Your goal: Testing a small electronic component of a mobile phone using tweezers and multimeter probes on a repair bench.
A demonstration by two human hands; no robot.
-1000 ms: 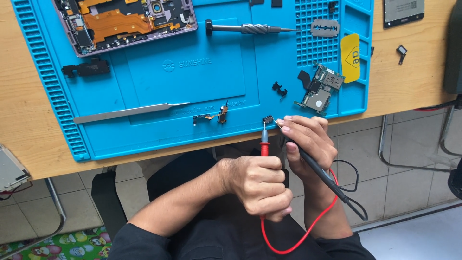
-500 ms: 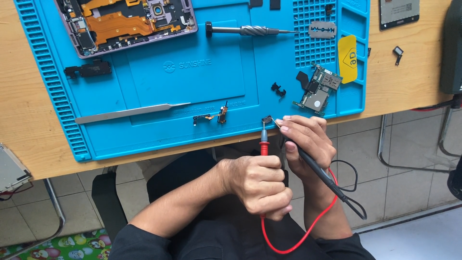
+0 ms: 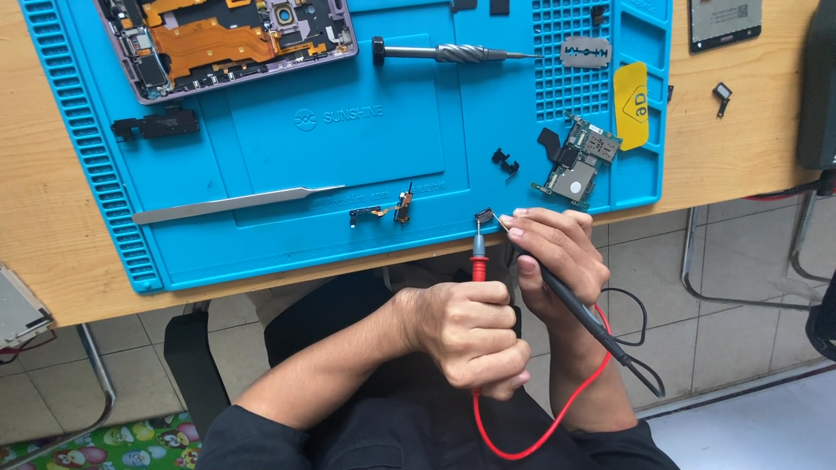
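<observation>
My left hand [image 3: 470, 335] is closed around a red test probe [image 3: 478, 259] that points up at a small dark component [image 3: 484, 215] by the front edge of the blue work mat [image 3: 383, 130]. My right hand [image 3: 557, 257] grips a black test probe [image 3: 579, 313], its tip also at that small component, which the fingertips pinch. A red lead [image 3: 540, 426] and a black lead [image 3: 640, 348] hang below the hands. Both hands hover just off the table's front edge, over my lap.
On the mat lie an opened phone body [image 3: 226, 39], a screwdriver [image 3: 444, 54], long tweezers [image 3: 235, 203], a small circuit board [image 3: 576, 165], a razor blade [image 3: 586, 52], a yellow pick [image 3: 631, 104] and small flex parts [image 3: 387, 209]. A phone screen [image 3: 723, 22] sits on the wooden table [image 3: 52, 226].
</observation>
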